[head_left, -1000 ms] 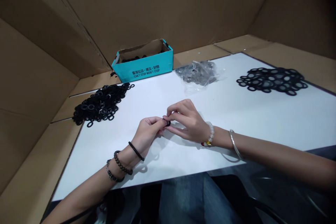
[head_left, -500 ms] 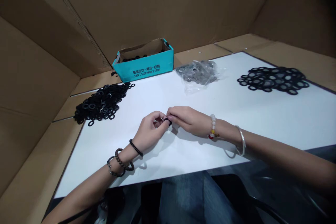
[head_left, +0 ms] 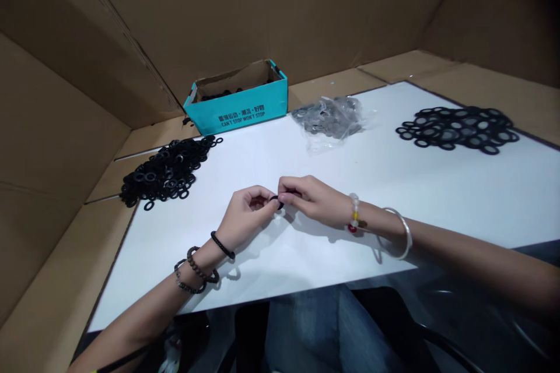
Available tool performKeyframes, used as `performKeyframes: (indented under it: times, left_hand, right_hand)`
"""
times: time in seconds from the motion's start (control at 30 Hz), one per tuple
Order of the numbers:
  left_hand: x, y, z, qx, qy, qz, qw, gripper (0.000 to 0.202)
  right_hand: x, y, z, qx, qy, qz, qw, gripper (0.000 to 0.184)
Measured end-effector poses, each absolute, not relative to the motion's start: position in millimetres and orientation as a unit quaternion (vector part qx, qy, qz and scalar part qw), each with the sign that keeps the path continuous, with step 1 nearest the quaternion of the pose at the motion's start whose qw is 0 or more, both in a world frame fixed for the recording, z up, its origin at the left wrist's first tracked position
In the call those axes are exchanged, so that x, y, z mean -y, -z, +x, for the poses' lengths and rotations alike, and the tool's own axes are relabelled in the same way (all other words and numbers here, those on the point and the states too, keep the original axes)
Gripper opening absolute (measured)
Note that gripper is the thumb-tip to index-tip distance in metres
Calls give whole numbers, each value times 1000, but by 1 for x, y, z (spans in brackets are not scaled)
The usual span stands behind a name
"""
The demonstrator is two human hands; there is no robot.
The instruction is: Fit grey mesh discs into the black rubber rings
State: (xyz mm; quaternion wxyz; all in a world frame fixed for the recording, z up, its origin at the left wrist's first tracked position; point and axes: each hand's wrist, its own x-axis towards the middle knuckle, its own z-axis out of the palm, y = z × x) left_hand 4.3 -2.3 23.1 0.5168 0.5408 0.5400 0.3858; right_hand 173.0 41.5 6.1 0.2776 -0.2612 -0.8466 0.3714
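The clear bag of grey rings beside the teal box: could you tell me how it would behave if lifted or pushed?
The clear bag lies crumpled and slumped, so it would probably sag when lifted. Its glossy film may slide on the white sheet if pushed. The loose rings inside would likely shift, not roll away.

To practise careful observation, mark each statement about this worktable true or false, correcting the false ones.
1. The left hand and right hand pinch one small black ring between their fingertips. True.
2. The teal cardboard box stands at the near edge of the white tabletop. False: it stands at the far side.
3. A pile of small black rings lies left of the hands. True.
4. The clear plastic bag of grey rings lies inside the box. False: it lies on the tabletop beside it.
5. The right wrist is bare. False: it wears a bead bracelet and a silver bangle.
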Motion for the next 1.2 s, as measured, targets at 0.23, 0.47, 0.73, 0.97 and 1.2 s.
performKeyframes:
  times: [0.23,0.47,0.73,0.97,1.2]
  left_hand:
    - [0,-20,0,-535,-416,428,598,21]
    - [0,-19,2,-522,-420,415,616,20]
    - [1,-19,5,-517,-433,407,617,20]
    - [0,-18,3,-529,-424,397,618,20]
    - [1,-20,5,-520,-433,391,623,16]
  right_hand:
    - [-42,-12,178,872,-223,-212,381,23]
    - [-39,-8,173,894,-83,-204,390,20]
    - [-41,-4,166,875,-49,-251,412,17]
    - [-41,-11,172,897,-74,-212,381,28]
    - [-42,-7,171,892,-41,-223,392,12]
